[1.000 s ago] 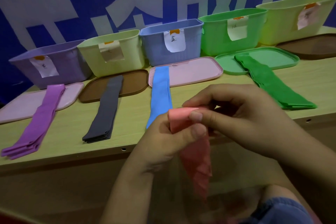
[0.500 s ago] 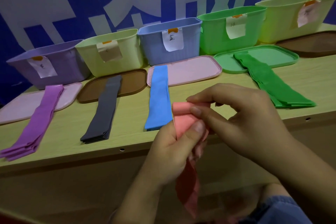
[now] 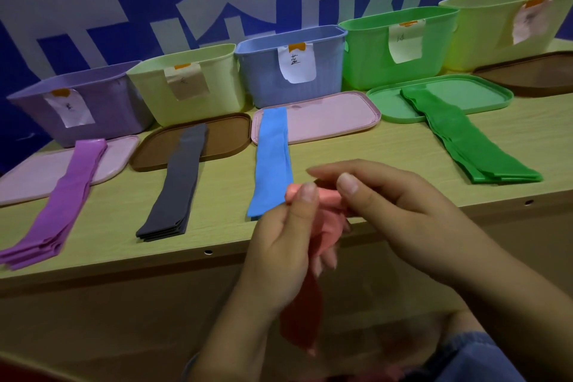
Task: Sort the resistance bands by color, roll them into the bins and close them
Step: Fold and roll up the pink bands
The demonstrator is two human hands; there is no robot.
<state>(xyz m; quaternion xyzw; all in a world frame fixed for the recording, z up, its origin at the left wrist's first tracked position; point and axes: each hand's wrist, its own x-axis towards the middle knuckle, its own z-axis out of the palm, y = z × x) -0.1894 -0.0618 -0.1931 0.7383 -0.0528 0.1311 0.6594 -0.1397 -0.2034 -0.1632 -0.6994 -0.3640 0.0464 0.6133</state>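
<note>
My left hand (image 3: 283,253) grips a pink resistance band (image 3: 328,220) at its rolled top, and the band's loose tail hangs down below the table edge. My right hand (image 3: 400,214) pinches the roll from the right with thumb and fingertips. Four flat stacks of bands lie on the table: purple (image 3: 60,201), dark grey (image 3: 176,183), blue (image 3: 273,161) and green (image 3: 465,136). Behind them stand open bins in a row: purple (image 3: 102,108), pale yellow-green (image 3: 217,84), blue (image 3: 266,71), green (image 3: 369,53) and a second yellow-green one (image 3: 483,31).
Lids lie flat in front of the bins: pink (image 3: 24,177), brown (image 3: 229,133), pink (image 3: 331,118), green (image 3: 477,93) and brown (image 3: 533,74). The wooden table's front edge (image 3: 155,257) runs just ahead of my hands. A blue and white wall stands behind the bins.
The roll at the top of the pink band has grown tighter and the hanging tail shorter. Both hands have stayed near the table's front edge, with the right fingers shifted over the roll.
</note>
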